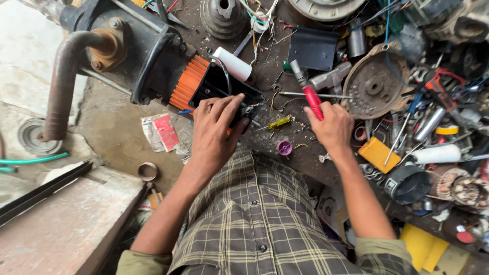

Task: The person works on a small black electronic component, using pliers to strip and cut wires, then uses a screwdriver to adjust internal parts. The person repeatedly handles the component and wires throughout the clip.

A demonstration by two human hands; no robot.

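Left hand (216,127) grip spread on black terminal box (224,89); right hand (333,126) grip clamped round red-handled screwdriver (310,98).

The person wears a checked shirt (254,219) in muted olive and grey-brown, crossed by thin pale lines that form a grid of squares. A buttoned strip runs down the middle of the chest, with small dark round buttons (261,248) set along it, three or four showing. The cloth looks thin and a little creased. Both sleeves are turned up: the left sleeve (145,262) ends in a plain olive-green roll above the elbow, and the right sleeve (382,252) ends in the same plain olive roll, with the check pattern showing below it. The forearms, left hand (216,130) and right hand (332,127) are bare; no watch, ring or glove shows.
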